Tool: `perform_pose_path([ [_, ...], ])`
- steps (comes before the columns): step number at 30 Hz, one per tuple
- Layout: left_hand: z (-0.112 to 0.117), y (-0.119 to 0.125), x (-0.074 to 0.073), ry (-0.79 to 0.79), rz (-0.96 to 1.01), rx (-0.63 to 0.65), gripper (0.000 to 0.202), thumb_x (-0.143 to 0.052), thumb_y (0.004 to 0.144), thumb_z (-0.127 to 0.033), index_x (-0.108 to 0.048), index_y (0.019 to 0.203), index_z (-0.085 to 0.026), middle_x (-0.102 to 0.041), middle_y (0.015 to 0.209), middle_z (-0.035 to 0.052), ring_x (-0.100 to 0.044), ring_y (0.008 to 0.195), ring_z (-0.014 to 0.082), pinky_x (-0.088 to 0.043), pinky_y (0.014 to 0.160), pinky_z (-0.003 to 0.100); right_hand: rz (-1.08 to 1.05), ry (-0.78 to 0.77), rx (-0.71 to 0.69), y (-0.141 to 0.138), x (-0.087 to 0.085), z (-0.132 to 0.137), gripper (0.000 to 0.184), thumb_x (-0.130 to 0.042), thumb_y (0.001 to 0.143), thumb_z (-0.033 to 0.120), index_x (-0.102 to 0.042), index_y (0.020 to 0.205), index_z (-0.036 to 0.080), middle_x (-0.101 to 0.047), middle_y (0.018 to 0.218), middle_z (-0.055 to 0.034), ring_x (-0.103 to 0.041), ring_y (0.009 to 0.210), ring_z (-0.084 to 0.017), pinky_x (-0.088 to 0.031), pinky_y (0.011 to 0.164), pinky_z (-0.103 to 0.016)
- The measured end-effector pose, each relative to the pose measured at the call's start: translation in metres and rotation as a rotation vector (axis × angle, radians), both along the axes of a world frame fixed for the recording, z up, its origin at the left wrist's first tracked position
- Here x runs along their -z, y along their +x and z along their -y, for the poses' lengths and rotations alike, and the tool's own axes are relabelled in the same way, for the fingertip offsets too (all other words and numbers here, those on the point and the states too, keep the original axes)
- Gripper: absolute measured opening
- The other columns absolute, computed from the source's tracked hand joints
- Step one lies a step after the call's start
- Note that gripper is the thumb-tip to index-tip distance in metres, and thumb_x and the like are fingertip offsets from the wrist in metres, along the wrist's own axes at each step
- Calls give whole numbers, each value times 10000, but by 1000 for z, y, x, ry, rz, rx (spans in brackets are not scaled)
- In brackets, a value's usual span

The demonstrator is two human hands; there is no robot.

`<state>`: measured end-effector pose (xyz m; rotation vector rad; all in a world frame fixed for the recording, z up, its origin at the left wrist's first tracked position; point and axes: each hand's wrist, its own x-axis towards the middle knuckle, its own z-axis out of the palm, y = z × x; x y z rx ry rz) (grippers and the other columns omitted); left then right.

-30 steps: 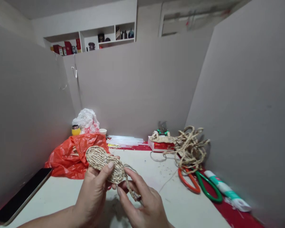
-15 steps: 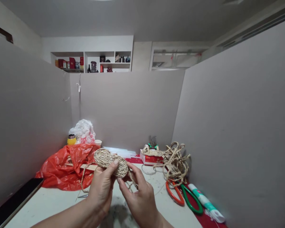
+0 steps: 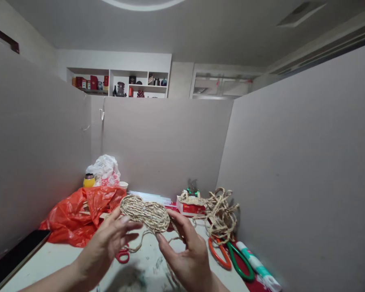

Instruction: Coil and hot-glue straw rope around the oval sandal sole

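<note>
A sole-shaped piece of coiled straw rope is held up over the table, narrower at its middle. My right hand pinches its right end between thumb and fingers. At its left end is my left hand, its fingers apart and loosened; a fingertip may touch the edge. A loose rope end hangs below the piece. Red-handled scissors lie on the table just beside my left hand, their blades mostly hidden.
On the left is a red plastic bag with a dark flat object in front. A heap of straw rope, orange and green handles and a plastic roll lie right. Behind stands a red box. Grey partitions surround the table.
My left hand has let go of the straw piece and moved left, its fingers spreading. More of the piece's face shows. The red scissor handles have come into sight. The view has tilted up slightly.
</note>
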<state>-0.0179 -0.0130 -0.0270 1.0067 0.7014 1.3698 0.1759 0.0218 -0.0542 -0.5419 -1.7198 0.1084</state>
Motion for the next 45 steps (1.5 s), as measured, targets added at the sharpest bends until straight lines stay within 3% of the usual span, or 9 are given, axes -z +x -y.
perform_pose_path([
  [4, -2, -35, -27, 202, -354, -282, 476, -555, 855, -425, -467, 1298, -275, -524, 1353, 88, -443, 1274, 266, -374, 1017, 391, 196, 153, -51, -1, 4, 2, 517, -602, 784, 96, -440, 1268, 184, -704, 991, -88, -682, 793, -199, -585, 706, -305],
  [7, 2, -42, -45, 273, -800, -97, 539, -676, 766, -355, -507, 1275, -297, -571, 1272, 82, -494, 1201, 274, -424, 950, 380, 359, 240, -101, -6, 11, 5, 509, -556, 790, 86, -418, 1277, 138, -714, 967, -120, -681, 734, -222, -581, 640, -338],
  [9, 5, -37, -46, 205, -937, 130, 553, -720, 702, -289, -541, 1225, -271, -651, 1075, 56, -612, 961, 240, -485, 777, 337, 446, 248, -127, -9, 16, 7, 495, -529, 797, 87, -410, 1277, 111, -718, 970, -140, -683, 710, -232, -576, 617, -353],
  [11, 5, -29, -39, 135, -934, 266, 376, -685, 695, -218, -599, 1061, -213, -668, 841, 5, -601, 729, 167, -446, 618, 261, 498, 238, -138, -10, 19, 8, 487, -522, 805, 88, -407, 1277, 105, -724, 954, -139, -690, 708, -238, -572, 611, -355],
  [15, 1, -17, -16, 34, -817, 295, 154, -631, 682, -134, -597, 828, -169, -573, 662, -60, -476, 579, 86, -356, 537, 200, 507, 199, -140, -11, 25, 8, 521, -522, 810, 101, -385, 1313, 115, -723, 979, -134, -705, 766, -246, -571, 640, -346],
  [19, -2, -14, -4, -30, -682, 224, 113, -633, 686, -143, -565, 773, -164, -536, 619, -74, -417, 533, 66, -344, 525, 191, 433, 103, -129, -13, 30, 7, 574, -521, 808, 91, -361, 1357, 146, -717, 1001, -116, -704, 814, -237, -575, 680, -325],
  [25, -4, -10, 6, -15, -504, 182, 152, -659, 696, -185, -539, 785, -159, -628, 742, 0, -518, 652, 111, -403, 627, 246, 275, -33, -213, -15, 32, 9, 631, -548, 761, 81, -368, 1355, 197, -696, 990, -74, -686, 780, -195, -581, 679, -260],
  [32, -5, -13, 13, 18, -499, 117, 120, -644, 742, -207, -536, 783, -173, -532, 654, -55, -407, 549, 69, -321, 515, 197, 187, -274, -283, -15, 38, 7, 387, -493, 863, 94, -502, 1217, 250, -686, 865, -16, -675, 672, -139, -564, 636, -235],
  [45, -11, -12, 39, -10, -346, 133, 155, -662, 752, -220, -560, 860, -177, -566, 740, -34, -476, 673, 104, -380, 632, 240, 182, -97, -236, -19, 44, 1, 456, -554, 812, 10, -546, 1213, 226, -736, 1012, -57, -712, 869, -172, -597, 740, -268],
])
